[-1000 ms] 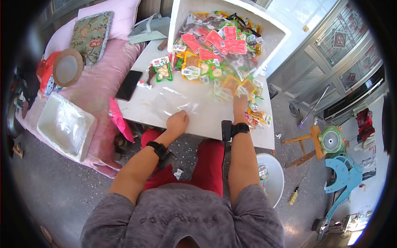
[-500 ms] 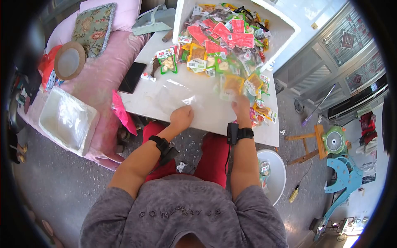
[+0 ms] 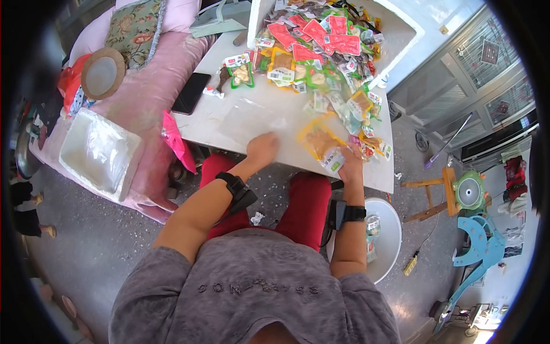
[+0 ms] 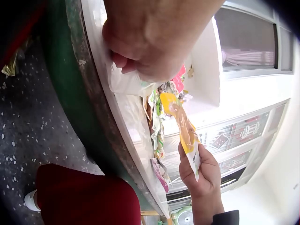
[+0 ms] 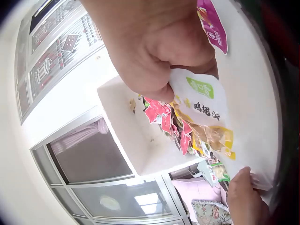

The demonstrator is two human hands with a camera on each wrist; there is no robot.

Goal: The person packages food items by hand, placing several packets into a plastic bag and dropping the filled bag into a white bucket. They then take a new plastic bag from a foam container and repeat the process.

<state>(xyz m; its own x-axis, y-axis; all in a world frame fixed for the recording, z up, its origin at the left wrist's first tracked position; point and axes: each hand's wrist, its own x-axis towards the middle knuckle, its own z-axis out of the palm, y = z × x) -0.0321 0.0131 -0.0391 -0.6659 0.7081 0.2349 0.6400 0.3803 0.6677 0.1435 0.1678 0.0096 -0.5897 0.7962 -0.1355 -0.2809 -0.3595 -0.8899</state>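
Note:
My right hand point(image 3: 350, 166) pinches a yellow-edged snack packet point(image 3: 321, 142) by its white printed end, thumb on one face. Seen from the right wrist, the brown food shows through the packet point(image 5: 213, 133) beyond the white label. A clear plastic bag point(image 3: 249, 116) lies flat on the white table, its near edge gripped by the curled fingers of my left hand point(image 3: 262, 148). The packet is raised above the table, to the right of the bag. Behind it a heap of colourful snack packets point(image 3: 315, 77) spills from a tipped white foam box point(image 3: 395, 54).
A black phone point(image 3: 191, 93) lies at the table's left edge, near a packet of pale food point(image 3: 239, 71). More packets point(image 3: 366, 112) lie along the right side. A white bucket point(image 3: 391, 241) holding packets stands on the floor at right. An empty foam box point(image 3: 97, 155) sits on the pink couch.
My right hand has drawn back from the heap toward the table's near edge, bringing the yellow-edged packet with it. The left hand stays at the bag's near edge.

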